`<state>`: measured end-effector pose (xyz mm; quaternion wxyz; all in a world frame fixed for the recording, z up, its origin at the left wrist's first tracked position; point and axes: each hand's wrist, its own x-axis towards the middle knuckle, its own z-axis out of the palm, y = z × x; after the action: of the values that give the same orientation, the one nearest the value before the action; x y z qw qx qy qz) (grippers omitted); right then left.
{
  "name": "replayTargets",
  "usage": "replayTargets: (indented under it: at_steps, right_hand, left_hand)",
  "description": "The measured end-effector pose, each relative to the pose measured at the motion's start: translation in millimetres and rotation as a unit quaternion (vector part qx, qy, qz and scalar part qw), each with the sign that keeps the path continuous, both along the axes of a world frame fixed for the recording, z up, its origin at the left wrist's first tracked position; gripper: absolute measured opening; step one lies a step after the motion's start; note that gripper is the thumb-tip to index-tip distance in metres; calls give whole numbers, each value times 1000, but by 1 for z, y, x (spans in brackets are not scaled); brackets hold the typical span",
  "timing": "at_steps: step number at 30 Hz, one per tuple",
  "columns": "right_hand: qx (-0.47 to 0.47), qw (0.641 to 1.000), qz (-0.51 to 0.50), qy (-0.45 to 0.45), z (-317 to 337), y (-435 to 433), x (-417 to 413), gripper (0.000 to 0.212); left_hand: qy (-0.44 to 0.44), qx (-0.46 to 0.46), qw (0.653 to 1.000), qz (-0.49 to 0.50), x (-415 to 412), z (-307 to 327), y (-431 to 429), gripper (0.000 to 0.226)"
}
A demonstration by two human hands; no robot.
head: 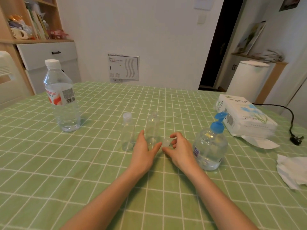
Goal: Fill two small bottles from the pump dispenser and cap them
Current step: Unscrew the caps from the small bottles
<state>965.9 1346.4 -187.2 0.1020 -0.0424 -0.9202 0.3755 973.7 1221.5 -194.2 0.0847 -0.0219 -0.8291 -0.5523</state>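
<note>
My right hand (178,148) pinches a small clear plastic cap (166,142); my left hand (142,151) lies spread just beside it, at the base of the uncapped small clear bottle (152,130); the capped twin bottle (127,133) stands left of that hand; the blue-topped clear pump dispenser (210,146) stands right of my right hand; both bottles look empty, so I judge all filling remains.

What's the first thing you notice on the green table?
Two hands meet mid-table: the right hand pinches a tiny clear cap, the left hand lies open beside it. Right of them stands the pump dispenser with its bright blue top; far left, a tall water bottle.
</note>
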Motion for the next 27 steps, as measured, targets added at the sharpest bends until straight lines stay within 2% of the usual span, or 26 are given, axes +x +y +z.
replayTargets:
  at_steps: [2, 4, 6, 8, 10, 12, 14, 16, 18, 23, 27]
  right_hand:
    - [8, 1000, 4, -9, 3, 1, 8, 51]
    - [16, 1000, 14, -10, 4, 1, 17, 48]
    - [9, 1000, 28, -3, 3, 1, 26, 38]
    - [-11, 999, 39, 3, 2, 0, 35, 30]
    - [-34, 998, 52, 5, 1, -3, 43, 26]
    - [-49, 997, 65, 1, 1, -8, 48, 25]
    - [-53, 996, 75, -5, 1, -12, 53, 24]
    - [-53, 995, 81, -4, 1, -16, 56, 24]
    - [-53, 995, 87, -2, 1, -19, 58, 23]
    - [-41, 994, 104, 9, 6, -20, 61, 18]
    - [-119, 983, 129, 60, 23, -21, 65, 11]
  left_hand:
    - [-9, -13, 1000, -11, 15, 1, -7, 80]
    - [-19, -21, 999, -33, 33, 0, -15, 73]
    - [-7, -19, 999, -34, 49, -2, -23, 48]
    - [9, 11, 1000, 24, 54, -3, -34, 25]
    - [15, 51, 993, 107, 45, -1, -43, 31]
    - [11, 57, 986, 155, 28, 4, -50, 53]
    - [-8, 55, 987, 152, 11, 8, -51, 78]
    - [-19, 67, 989, 134, -3, 8, -48, 88]
    - [-14, 67, 990, 126, -12, 5, -46, 82]
    - [11, 74, 993, 96, -8, 7, -44, 46]
    - [57, 38, 998, 7, 28, 9, -49, 36]
